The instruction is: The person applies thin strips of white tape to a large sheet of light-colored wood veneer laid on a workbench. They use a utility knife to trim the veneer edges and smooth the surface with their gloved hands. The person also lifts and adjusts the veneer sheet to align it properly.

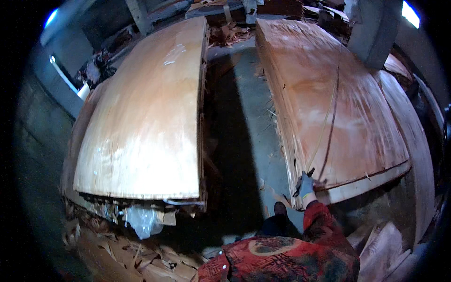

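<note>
My right hand [306, 185], in a pale glove with a red patterned sleeve behind it, is closed at the near left corner of the right-hand stack of wood veneer sheets [347, 117]. From the fist a long thin rod [324, 129] runs away over the reddish top sheet, and its dark shadow falls beside it. Something dark shows around the fingers, too small to make out. My left hand is out of the picture.
A second veneer stack [145, 117] stands to the left, across a grey floor aisle [256, 98]. Clear plastic [143, 221] hangs below its near end. Veneer scraps [155, 265] lie at lower left. A pillar [373, 35] rises at far right.
</note>
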{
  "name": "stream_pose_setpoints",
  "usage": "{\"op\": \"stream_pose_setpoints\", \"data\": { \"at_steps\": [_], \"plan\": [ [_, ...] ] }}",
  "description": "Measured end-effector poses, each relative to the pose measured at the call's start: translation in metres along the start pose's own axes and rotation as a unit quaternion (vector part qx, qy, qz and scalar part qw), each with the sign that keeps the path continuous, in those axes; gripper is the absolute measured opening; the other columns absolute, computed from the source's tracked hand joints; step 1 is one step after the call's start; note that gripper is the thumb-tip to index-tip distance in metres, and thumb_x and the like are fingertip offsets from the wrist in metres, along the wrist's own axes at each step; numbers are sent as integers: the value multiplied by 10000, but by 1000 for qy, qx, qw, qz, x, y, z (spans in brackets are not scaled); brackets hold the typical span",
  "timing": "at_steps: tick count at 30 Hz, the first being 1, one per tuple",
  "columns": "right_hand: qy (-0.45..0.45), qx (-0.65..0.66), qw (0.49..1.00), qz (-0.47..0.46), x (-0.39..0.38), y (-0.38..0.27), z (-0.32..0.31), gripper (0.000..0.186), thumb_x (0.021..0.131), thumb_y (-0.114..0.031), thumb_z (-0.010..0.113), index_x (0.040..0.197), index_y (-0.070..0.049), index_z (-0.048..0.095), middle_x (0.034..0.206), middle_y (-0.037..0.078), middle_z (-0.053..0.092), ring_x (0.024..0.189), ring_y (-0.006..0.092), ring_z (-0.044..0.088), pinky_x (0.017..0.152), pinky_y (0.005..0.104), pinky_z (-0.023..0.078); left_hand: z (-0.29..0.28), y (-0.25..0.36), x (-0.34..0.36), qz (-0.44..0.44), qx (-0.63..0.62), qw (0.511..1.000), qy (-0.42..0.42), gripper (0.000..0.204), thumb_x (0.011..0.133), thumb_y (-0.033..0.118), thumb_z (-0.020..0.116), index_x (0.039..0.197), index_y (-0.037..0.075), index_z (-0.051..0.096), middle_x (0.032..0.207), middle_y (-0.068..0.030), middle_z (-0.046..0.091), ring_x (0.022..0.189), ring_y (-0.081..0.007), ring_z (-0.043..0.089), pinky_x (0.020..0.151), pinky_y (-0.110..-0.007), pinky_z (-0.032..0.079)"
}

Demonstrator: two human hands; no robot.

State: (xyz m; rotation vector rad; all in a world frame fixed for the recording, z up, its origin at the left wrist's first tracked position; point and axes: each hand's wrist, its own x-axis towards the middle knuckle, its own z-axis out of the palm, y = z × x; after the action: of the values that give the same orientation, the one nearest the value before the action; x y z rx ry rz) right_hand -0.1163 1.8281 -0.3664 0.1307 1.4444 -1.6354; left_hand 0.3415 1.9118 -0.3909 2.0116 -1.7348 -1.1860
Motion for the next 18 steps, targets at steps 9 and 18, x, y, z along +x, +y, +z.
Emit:
{"op": "stream_pose_setpoints", "data": {
  "at_steps": [9,18],
  "plan": [
    [-16,-167,984,-66,-118,59,58,156,876,-167,555,768,-116,454,508,-12,423,351,114,375,324,283,288,-160,-227,-95,-142,-73,973,165,648,887,245,520,1422,15,234,1301,-264,455,1170,-411,453,966,-406,390],
    [-275,-170,945,45,-170,112,227,284,892,-240,596,1121,-101,503,610,-33,412,426,47,347,372,184,283,-336,-154,2,23,-9,941,338,469,857,198,544,1289,45,451,1302,-200,469,1190,-351,461,985,-380,385]
  ]
}}
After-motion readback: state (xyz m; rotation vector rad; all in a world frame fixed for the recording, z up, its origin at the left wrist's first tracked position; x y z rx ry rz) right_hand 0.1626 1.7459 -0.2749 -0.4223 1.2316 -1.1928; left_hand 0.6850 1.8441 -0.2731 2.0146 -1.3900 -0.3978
